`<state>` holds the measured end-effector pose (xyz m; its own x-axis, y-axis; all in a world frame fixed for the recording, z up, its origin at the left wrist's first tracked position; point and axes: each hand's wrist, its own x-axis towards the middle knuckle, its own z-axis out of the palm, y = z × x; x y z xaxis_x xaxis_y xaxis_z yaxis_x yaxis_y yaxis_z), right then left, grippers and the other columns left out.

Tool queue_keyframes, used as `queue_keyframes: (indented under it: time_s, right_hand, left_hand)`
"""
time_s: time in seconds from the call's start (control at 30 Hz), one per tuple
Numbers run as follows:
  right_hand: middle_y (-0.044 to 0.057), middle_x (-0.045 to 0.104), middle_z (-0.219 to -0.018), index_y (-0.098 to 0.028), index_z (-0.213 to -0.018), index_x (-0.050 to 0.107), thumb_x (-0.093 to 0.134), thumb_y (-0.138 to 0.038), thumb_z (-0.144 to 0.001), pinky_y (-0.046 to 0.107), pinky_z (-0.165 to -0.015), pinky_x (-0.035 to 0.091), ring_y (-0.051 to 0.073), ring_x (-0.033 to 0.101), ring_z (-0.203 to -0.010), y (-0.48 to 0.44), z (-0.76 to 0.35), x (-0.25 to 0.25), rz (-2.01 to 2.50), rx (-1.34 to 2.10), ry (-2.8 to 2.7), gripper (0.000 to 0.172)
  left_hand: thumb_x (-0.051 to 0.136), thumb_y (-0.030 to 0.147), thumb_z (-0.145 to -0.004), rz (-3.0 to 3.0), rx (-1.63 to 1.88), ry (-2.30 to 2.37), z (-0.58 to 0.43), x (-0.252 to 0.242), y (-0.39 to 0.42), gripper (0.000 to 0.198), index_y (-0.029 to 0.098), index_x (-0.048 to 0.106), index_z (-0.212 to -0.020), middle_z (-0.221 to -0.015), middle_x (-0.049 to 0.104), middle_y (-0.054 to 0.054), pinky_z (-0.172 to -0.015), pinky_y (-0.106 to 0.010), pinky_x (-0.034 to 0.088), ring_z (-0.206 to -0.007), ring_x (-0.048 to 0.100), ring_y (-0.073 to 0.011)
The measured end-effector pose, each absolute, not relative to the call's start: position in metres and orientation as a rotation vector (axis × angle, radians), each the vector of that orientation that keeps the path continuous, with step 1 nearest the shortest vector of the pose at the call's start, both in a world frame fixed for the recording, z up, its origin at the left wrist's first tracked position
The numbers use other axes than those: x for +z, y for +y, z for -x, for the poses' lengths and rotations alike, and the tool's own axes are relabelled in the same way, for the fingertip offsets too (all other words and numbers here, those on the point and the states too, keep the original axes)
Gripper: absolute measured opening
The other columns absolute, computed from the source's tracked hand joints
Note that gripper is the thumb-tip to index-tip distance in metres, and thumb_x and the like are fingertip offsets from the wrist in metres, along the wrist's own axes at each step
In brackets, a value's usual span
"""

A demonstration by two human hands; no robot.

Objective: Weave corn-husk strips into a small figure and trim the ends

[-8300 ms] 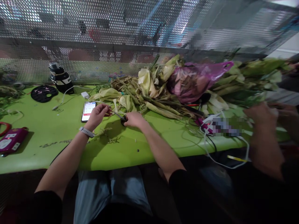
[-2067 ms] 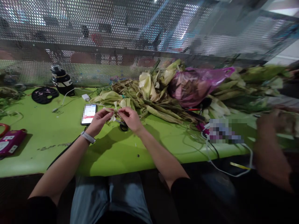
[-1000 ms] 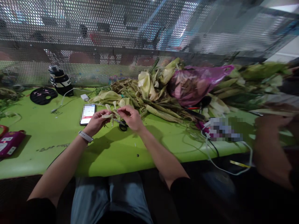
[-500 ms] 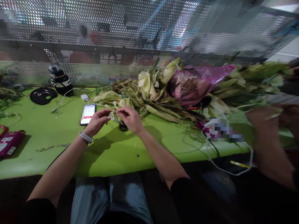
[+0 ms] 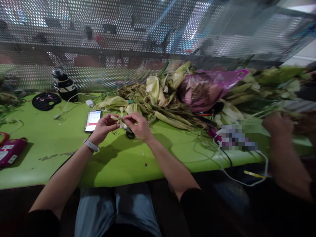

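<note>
Between my fingertips is a small pale bundle of corn husk strips (image 5: 121, 121), with loose ends sticking up and down. My left hand (image 5: 105, 126), a watch with a grey band on its wrist, pinches the bundle from the left. From the right, my right hand (image 5: 137, 124) pinches the same bundle, fingers curled. Below it, scissors (image 5: 129, 134) with black handles lie on the green table (image 5: 118, 164), partly hidden by my right hand. Just beyond my left hand lies a lit phone (image 5: 92, 120). Behind my hands, corn husks (image 5: 170, 120) are heaped.
A pink plastic bag (image 5: 197, 90) of husks rests on the heap. At the back left stand a black bottle (image 5: 63, 85) and a black fan-shaped mat (image 5: 46, 101). A purple power strip (image 5: 12, 151) sits at left. At right, a co-worker's hand (image 5: 277, 123) is near white cables (image 5: 219, 158).
The husk bundle has turned slightly between my fingers, and more of its pale strips show upright. My left hand's fingers have opened out a little around it. The co-worker's hand has shifted slightly.
</note>
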<state>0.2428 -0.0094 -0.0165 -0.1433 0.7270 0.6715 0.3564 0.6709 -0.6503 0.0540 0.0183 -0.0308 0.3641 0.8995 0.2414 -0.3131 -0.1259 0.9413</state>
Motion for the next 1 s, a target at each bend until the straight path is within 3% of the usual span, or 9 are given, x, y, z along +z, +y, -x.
queue_keyframes:
  time_s: [0.17,0.4,0.83,1.0]
  right_hand:
    - [0.004,0.063,-0.084,-0.021,-0.089,0.067,0.061,-0.034,-0.09,0.029,-0.068,0.051,0.015,0.059,-0.077,-0.009,-0.244,-0.017,0.837,0.42,-1.775,0.015]
    - [0.004,0.063,-0.086,-0.02,-0.09,0.068,0.061,-0.032,-0.09,0.028,-0.07,0.052,0.015,0.06,-0.079,-0.007,-0.246,-0.016,0.823,0.456,-1.772,0.013]
    - [0.005,0.063,-0.088,-0.02,-0.09,0.066,0.056,-0.021,-0.088,0.03,-0.072,0.05,0.017,0.059,-0.082,-0.007,-0.255,-0.011,0.812,0.391,-1.977,0.01]
    - [0.006,0.064,-0.09,-0.019,-0.09,0.065,0.056,-0.028,-0.091,0.03,-0.072,0.049,0.016,0.059,-0.081,-0.006,-0.254,-0.013,0.856,0.407,-1.923,0.012]
  left_hand:
    - [0.087,0.025,-0.062,-1.308,1.17,0.657,-0.056,-0.028,0.015,0.038,0.016,0.066,-0.092,-0.074,0.074,-0.003,-0.071,-0.025,0.059,-0.074,0.073,-0.0152]
    - [0.09,0.028,-0.057,-1.383,1.268,0.692,-0.057,-0.027,0.016,0.031,0.016,0.072,-0.079,-0.085,0.076,-0.005,-0.07,-0.025,0.06,-0.073,0.071,-0.0141]
    - [0.089,0.027,-0.059,-1.355,1.246,0.749,-0.054,-0.034,0.015,0.03,0.016,0.078,-0.085,-0.077,0.077,-0.007,-0.068,-0.029,0.062,-0.069,0.072,-0.0166]
    - [0.087,0.025,-0.062,-1.418,1.192,0.711,-0.053,-0.033,0.014,0.029,0.017,0.077,-0.087,-0.091,0.078,-0.008,-0.079,-0.033,0.062,-0.079,0.073,-0.0181]
